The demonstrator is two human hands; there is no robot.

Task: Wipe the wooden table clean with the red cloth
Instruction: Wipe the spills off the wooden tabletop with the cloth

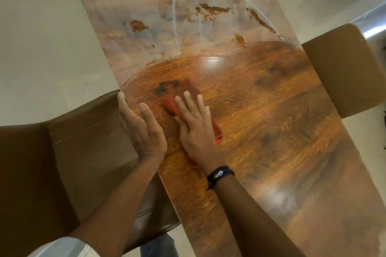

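Note:
The wooden table (261,123) runs from the bottom right up to the top centre. Its near part shows glossy brown grain; the far part is covered by a pale, cloudy film with white streaks (177,16). The red cloth (183,98) lies flat on the table left of centre. My right hand (194,127) presses flat on the cloth, fingers spread, a black band on the wrist. My left hand (142,129) rests open on the table's left edge, right beside the other hand, holding nothing.
A brown leather chair (79,165) stands against the table's left edge under my left arm. Another brown chair (342,69) stands at the right edge. Pale tiled floor (41,48) surrounds the table.

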